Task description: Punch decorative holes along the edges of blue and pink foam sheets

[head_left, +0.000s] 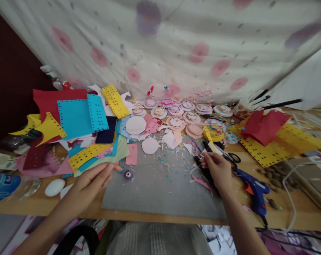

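My left hand hovers flat over the left edge of a grey mat, fingers stretched out, holding nothing, next to a pile of punched coloured paper sheets. A small purple paper flower lies just past its fingertips. My right hand rests at the mat's right edge, fingers curled on a small white paper scrap beside black scissors. Paper confetti is scattered on the mat between the hands.
Several decorated round paper discs line the back under a flowered cloth. Red and yellow punched sheets lie at the right, a blue glue gun with its white cord nearby. A water bottle and a white oval sit at the left.
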`<state>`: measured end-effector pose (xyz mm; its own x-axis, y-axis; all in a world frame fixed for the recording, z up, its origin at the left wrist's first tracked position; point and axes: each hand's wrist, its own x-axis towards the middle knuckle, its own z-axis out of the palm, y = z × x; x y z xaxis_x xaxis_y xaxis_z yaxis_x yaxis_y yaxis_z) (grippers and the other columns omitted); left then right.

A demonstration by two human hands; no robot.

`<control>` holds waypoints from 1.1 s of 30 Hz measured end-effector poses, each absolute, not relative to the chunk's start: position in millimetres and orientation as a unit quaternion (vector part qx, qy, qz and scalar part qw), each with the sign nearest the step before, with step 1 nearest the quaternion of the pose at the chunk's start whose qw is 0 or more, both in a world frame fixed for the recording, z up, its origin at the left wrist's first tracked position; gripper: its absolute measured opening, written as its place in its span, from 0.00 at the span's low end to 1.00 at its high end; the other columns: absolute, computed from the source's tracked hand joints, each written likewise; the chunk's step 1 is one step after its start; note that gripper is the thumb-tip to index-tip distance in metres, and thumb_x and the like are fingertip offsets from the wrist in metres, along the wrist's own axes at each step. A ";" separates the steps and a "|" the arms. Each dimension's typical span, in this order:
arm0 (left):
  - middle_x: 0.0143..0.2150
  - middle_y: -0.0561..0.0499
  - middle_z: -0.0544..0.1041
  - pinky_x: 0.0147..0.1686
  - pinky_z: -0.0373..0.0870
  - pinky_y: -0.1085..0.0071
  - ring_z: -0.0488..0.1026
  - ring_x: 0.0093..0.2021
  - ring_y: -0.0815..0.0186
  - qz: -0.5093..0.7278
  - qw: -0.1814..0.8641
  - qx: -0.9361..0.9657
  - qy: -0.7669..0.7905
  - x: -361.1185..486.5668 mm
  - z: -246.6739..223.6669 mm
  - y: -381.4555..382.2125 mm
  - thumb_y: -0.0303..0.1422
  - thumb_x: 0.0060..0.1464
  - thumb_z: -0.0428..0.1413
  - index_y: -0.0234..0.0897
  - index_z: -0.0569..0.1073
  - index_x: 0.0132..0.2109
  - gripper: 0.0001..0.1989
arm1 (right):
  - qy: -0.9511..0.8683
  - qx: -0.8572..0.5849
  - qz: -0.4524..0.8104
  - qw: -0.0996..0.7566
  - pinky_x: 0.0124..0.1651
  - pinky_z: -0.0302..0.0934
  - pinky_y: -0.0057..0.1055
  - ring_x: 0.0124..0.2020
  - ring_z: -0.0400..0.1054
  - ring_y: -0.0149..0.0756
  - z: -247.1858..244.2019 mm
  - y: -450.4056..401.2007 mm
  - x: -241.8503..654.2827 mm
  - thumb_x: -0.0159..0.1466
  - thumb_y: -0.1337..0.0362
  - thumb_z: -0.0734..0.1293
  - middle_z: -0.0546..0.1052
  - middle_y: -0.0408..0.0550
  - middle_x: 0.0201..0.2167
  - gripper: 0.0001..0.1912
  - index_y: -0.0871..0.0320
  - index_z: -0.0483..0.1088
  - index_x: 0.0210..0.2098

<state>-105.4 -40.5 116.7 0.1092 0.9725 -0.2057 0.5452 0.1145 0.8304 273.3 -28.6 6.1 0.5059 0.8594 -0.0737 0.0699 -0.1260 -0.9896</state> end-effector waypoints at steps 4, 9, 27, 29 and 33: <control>0.38 0.49 0.77 0.45 0.67 0.70 0.72 0.41 0.63 0.268 0.443 0.653 0.553 -66.0 108.0 -20.6 0.44 0.61 0.46 0.38 0.76 0.43 0.19 | -0.346 -0.614 0.404 0.583 0.20 0.60 0.22 0.18 0.63 0.26 13.3 -32.0 271.9 0.53 0.55 0.73 0.74 0.41 0.20 0.13 0.58 0.74 0.32; 0.41 0.48 0.78 0.50 0.64 0.67 0.73 0.46 0.63 0.182 0.576 0.660 0.447 -33.0 89.9 4.0 0.43 0.60 0.47 0.37 0.75 0.44 0.18 | -0.274 -0.552 0.466 0.635 0.19 0.58 0.17 0.18 0.61 0.22 20.9 -30.0 265.3 0.49 0.58 0.75 0.72 0.40 0.20 0.13 0.59 0.74 0.30; 0.22 0.60 0.53 0.22 0.40 0.72 0.45 0.22 0.75 0.122 0.811 0.418 0.390 -36.2 98.8 -23.6 0.42 0.55 0.56 0.30 0.73 0.41 0.16 | -0.248 -0.519 0.378 0.726 0.18 0.55 0.18 0.17 0.60 0.21 33.2 -8.9 266.7 0.45 0.59 0.77 0.71 0.41 0.18 0.15 0.62 0.74 0.27; 0.22 0.60 0.53 0.22 0.40 0.72 0.45 0.22 0.75 0.146 0.820 0.392 0.392 -36.2 96.0 -25.8 0.40 0.54 0.58 0.31 0.72 0.41 0.15 | -0.246 -0.512 0.358 0.741 0.18 0.55 0.18 0.17 0.60 0.21 37.0 -8.5 264.6 0.45 0.59 0.77 0.71 0.40 0.18 0.15 0.62 0.74 0.26; 0.22 0.60 0.54 0.21 0.40 0.73 0.45 0.21 0.75 0.172 0.830 0.366 0.384 -39.2 91.1 -29.8 0.37 0.54 0.58 0.32 0.70 0.38 0.11 | -0.240 -0.511 0.363 0.741 0.19 0.55 0.17 0.17 0.59 0.20 41.9 -9.5 265.7 0.44 0.58 0.77 0.71 0.39 0.17 0.15 0.61 0.74 0.26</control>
<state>-39.2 -29.8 91.1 0.6459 0.5666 -0.5116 -0.0038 0.6725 0.7401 265.7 -9.5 41.9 0.6206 0.7840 -0.0150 -0.2928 0.2140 -0.9319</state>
